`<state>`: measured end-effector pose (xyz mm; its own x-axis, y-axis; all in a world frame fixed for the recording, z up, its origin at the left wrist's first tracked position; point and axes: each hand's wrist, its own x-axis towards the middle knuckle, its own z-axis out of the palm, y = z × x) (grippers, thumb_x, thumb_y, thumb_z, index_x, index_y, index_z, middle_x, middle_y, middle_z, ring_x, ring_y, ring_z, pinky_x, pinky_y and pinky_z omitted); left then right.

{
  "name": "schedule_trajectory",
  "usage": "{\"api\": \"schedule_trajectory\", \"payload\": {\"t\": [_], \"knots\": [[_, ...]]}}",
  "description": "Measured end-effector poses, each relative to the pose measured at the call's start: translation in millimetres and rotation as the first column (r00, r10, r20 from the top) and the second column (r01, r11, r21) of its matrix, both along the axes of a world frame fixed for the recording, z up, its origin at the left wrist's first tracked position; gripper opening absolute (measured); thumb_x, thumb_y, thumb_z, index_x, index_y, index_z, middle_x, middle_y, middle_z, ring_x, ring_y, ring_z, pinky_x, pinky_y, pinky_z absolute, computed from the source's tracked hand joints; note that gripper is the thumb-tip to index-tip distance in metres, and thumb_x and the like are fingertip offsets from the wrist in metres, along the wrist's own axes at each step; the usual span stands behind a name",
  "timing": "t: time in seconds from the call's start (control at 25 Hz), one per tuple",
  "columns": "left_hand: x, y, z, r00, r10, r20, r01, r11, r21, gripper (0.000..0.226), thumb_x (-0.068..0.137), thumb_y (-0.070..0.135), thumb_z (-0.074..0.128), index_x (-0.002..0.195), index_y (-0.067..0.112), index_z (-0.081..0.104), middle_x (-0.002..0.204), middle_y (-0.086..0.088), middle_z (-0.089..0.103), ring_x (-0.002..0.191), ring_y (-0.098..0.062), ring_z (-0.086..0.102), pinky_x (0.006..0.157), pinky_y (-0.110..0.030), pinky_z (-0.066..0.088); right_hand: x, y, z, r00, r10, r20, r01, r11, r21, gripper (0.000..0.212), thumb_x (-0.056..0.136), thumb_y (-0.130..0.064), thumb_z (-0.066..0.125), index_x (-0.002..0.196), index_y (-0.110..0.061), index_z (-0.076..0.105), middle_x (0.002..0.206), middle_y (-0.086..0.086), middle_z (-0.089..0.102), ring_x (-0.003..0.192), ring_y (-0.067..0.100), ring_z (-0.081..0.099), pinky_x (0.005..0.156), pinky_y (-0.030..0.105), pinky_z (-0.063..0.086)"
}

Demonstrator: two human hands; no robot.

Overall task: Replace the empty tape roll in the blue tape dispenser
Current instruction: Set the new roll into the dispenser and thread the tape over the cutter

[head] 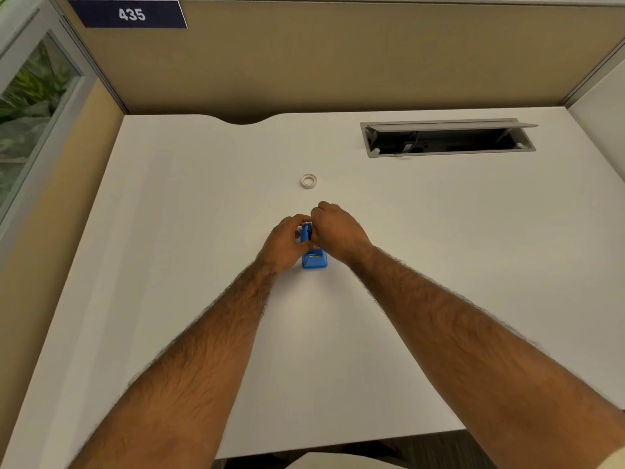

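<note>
The blue tape dispenser (314, 257) was gripped from both sides at the middle of the white desk (169, 231). The left hand (285, 242) was curled against its nine o'clock flank, fingers pressed onto the blue plastic. The right hand (334, 231) was closed over the top from three o'clock, fingertips bunched together at the upper edge; what exactly was pinched beneath them could not be told, as the knuckles blocked the view. Only the wedge-shaped near end of the dispenser, with a small dark slot, was left uncovered at six o'clock.

One dispenser was counted, and one small ring of tape (309, 181), pale and round with an open centre, was seen lying flat at twelve o'clock, well apart from the hands. Whether it was full or spent could not be judged.

Further out, at one o'clock, one rectangular cable well (446, 138) with a grey metal rim and a raised flap was set into the smooth desktop. A tan fabric partition (338, 62) was seen behind, with one dark sign (130, 14) marked 435 at eleven o'clock.
</note>
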<state>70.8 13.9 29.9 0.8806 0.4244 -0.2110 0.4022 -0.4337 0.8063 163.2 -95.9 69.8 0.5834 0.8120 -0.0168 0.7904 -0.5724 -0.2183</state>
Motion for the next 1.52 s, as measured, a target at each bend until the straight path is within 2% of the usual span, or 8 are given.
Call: {"api": "schedule_trajectory", "payload": {"t": [0.32,0.44,0.56,0.8,1.08,1.2,1.36,1.52], "knots": [[-2.9,1.0,-6.4,0.999,0.036,0.034,-0.036,0.999,-0.018,0.050,0.080,0.028,0.080,0.126,0.027,0.061,0.122,0.008,0.060,0.105,-0.012,0.058,0.085,-0.024,0.043,-6.6,-9.0,-0.5,1.000,0.010,-0.027,-0.010,1.000,0.001,0.028,0.080,-0.032,0.073,0.089,-0.012,0.056,0.081,0.001,0.048,0.071,0.016,0.044,0.061,0.029,0.034],[-1.8,3.5,-6.5,1.000,0.009,0.029,-0.008,1.000,-0.018,0.050,0.079,0.030,0.081,0.125,0.028,0.062,0.123,0.006,0.061,0.106,-0.013,0.059,0.086,-0.024,0.043,-6.3,-15.8,0.4,0.999,0.004,-0.036,-0.002,0.998,0.063,0.018,0.085,-0.021,0.067,0.084,-0.012,0.051,0.081,0.004,0.051,0.070,0.017,0.046,0.061,0.031,0.036],[-0.2,5.0,-6.9,1.000,0.009,0.010,-0.009,1.000,-0.023,0.051,0.079,0.033,0.081,0.126,0.027,0.061,0.123,0.005,0.061,0.105,-0.012,0.058,0.087,-0.024,0.043,-4.8,-19.6,3.4,0.998,0.041,-0.038,-0.038,0.997,0.067,0.009,0.088,-0.016,0.062,0.094,-0.009,0.062,0.087,0.007,0.061,0.074,0.021,0.054,0.067,0.032,0.046],[1.3,5.8,-7.0,1.000,0.013,-0.004,-0.013,0.999,-0.050,0.053,0.079,0.032,0.081,0.127,0.026,0.061,0.126,0.004,0.062,0.107,-0.011,0.058,0.086,-0.023,0.041,-2.5,-18.7,-1.3,0.992,0.099,0.083,-0.099,0.995,-0.009,0.002,0.088,-0.012,0.063,0.089,-0.010,0.064,0.080,0.006,0.061,0.064,0.018,0.050,0.062,0.029,0.034],[1.6,2.7,-5.8,1.000,0.008,-0.003,-0.008,1.000,-0.007,0.053,0.080,0.030,0.080,0.129,0.025,0.060,0.130,0.002,0.061,0.111,-0.015,0.059,0.088,-0.025,0.042,-8.5,-10.3,0.3,0.999,-0.023,0.046,0.022,0.999,0.033,0.026,0.082,-0.012,0.065,0.071,-0.018,0.042,0.065,-0.001,0.043,0.055,0.018,0.042,0.056,0.031,0.029],[-4.1,8.2,-7.6,0.999,-0.045,-0.003,0.044,0.998,-0.037,0.073,0.076,0.038,0.083,0.141,0.032,0.049,0.142,0.007,0.053,0.125,-0.014,0.054,0.095,-0.026,0.042,-10.9,-11.5,-4.1,0.999,-0.037,-0.006,0.037,0.999,-0.001,0.022,0.081,-0.014,0.064,0.073,-0.017,0.044,0.069,0.000,0.046,0.059,0.019,0.045,0.056,0.030,0.030],[-20.5,10.8,-12.5,0.977,-0.208,-0.053,0.210,0.977,0.040,0.127,0.046,0.077,0.081,0.151,0.051,0.014,0.160,0.016,0.029,0.141,-0.005,0.032,0.112,-0.034,0.029,-15.6,-14.4,-7.7,0.999,-0.040,-0.008,0.040,0.999,-0.001,0.017,0.084,-0.013,0.058,0.072,-0.016,0.046,0.067,0.000,0.047,0.058,0.019,0.045,0.056,0.030,0.030],[-19.5,7.8,-18.3,0.964,-0.260,0.051,0.248,0.952,0.179,0.115,0.060,0.062,0.084,0.152,0.050,0.016,0.162,0.010,0.028,0.148,-0.013,0.030,0.120,-0.044,0.028,-20.2,-18.1,-12.5,1.000,-0.029,-0.007,0.029,0.999,0.015,0.006,0.082,-0.011,0.060,0.078,-0.012,0.056,0.074,0.007,0.059,0.059,0.019,0.043,0.057,0.031,0.031]]}}
